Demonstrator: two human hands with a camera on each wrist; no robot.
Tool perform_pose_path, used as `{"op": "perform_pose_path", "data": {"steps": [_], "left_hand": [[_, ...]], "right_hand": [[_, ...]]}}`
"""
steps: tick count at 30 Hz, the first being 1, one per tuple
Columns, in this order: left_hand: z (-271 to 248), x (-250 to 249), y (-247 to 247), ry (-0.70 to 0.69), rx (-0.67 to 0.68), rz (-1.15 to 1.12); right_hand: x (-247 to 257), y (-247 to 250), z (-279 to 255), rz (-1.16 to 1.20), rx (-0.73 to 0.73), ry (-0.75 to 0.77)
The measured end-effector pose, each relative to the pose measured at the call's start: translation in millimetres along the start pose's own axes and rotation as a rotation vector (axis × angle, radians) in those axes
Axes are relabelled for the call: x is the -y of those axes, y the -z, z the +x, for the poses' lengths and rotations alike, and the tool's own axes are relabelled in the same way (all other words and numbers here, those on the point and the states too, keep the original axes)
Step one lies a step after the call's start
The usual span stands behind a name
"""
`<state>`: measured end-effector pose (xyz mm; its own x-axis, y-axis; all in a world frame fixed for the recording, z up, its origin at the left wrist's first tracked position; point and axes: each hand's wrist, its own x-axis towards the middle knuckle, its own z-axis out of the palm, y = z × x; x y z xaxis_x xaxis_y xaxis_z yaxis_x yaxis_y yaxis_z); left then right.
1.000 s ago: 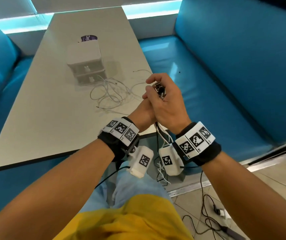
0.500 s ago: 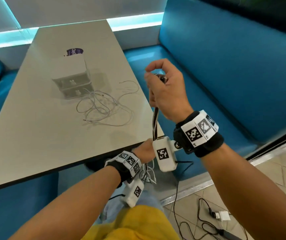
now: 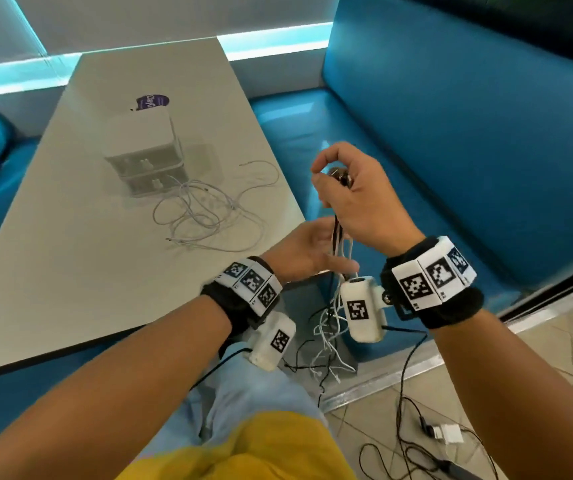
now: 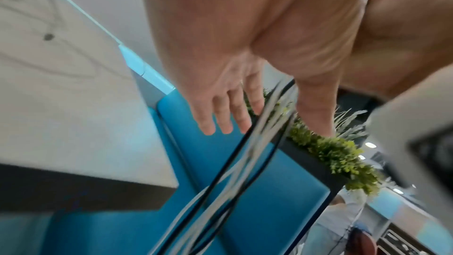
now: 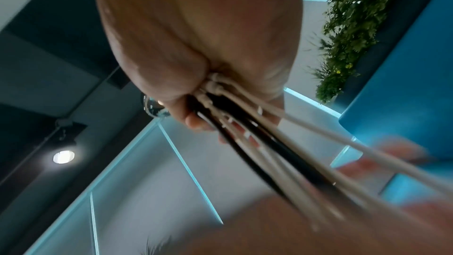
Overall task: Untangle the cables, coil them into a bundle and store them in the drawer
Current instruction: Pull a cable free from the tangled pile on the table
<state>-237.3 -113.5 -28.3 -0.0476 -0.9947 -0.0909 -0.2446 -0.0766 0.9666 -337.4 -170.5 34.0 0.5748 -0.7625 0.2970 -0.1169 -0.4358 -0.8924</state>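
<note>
Left hand (image 3: 307, 249) has come back up from below the counter (image 3: 70, 254) edge since half a second ago and now sits just under the right hand (image 3: 358, 199), whose position has hardly changed. Right hand's fingers (image 5: 196, 121) are clamped on the top of the held cable bunch (image 3: 337, 237), black and white strands together. Bunch hangs straight down from that grip, long axis vertical, loose ends dangling in a snarl below both wrists. Left hand's fingers (image 4: 220, 121) are straight and apart, palm toward the strands, which run between thumb and fingers; contact is too blurred to tell. Left hand is therefore nearer the free length; next move likely a downward stroke or a wrap along that axis. Second tangle, white cables (image 3: 209, 213), lies on the counter beyond and left of the fingers, touching the front of the small drawer unit (image 3: 146, 150), drawers closed.
</note>
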Motion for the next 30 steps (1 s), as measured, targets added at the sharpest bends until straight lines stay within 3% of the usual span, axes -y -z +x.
{"op": "perform_pose_path", "data": {"steps": [4, 7, 11, 16, 20, 24, 30], "left_hand": [[-4, -21, -4, -0.137, -0.124, -0.127], [-7, -18, -12, -0.050, -0.184, -0.157], [-4, -9, -3, 0.093, -0.253, -0.210], [-3, -22, 3, 0.153, -0.541, -0.538], [-5, -25, 5, 0.115, -0.413, -0.589], [-12, -22, 11, 0.128, -0.366, -0.536], [-17, -32, 14, 0.099, -0.308, -0.443]], "right_hand": [[-15, -21, -12, -0.051, 0.002, 0.025], [-23, -29, -17, -0.041, 0.035, 0.003], [-37, -29, -25, 0.121, -0.054, -0.080], [-70, -46, -35, 0.413, 0.262, -0.327], [-73, -54, -46, 0.415, 0.129, -0.490], [-85, -46, -56, 0.224, 0.207, -0.519], [-146, -34, -86, -0.003, 0.232, -0.629]]}}
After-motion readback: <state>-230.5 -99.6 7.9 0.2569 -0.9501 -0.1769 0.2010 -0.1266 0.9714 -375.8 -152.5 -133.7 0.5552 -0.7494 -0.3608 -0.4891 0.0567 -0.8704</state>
